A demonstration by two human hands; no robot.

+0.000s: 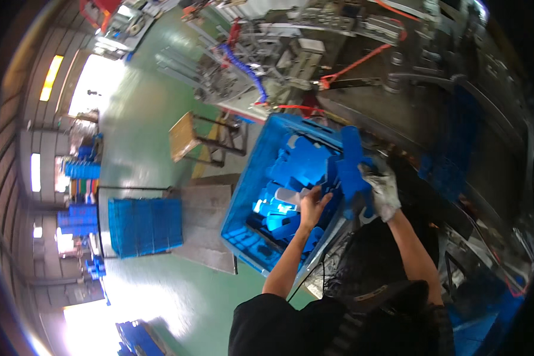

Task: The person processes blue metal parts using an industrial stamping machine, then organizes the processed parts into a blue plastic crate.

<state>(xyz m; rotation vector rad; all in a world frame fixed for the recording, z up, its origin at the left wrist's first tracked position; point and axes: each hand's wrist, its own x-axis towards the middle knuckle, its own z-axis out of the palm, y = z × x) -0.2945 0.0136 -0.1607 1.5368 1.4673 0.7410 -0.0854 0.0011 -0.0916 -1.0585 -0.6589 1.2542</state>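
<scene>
Gloved right hand steadies a blue sheet beside a full crate

Well to the left of both hands, a blue bin sits on the floor, with a wooden-topped stool beyond it. Nearer, the blue crate lies under the left hand, presumably placed so that its contents are within easy reach. A pale piece pokes out just left of the fingers. The bare left hand is half open above the loose blue parts, thumb apart from the fingers; whether it grips the pale piece or only touches it, I cannot tell. At the crate's right edge, the right hand is closed on the near side of a flat blue sheet, probably gloved against thin edges. Right of that hand stretches a dark worktop.
</scene>
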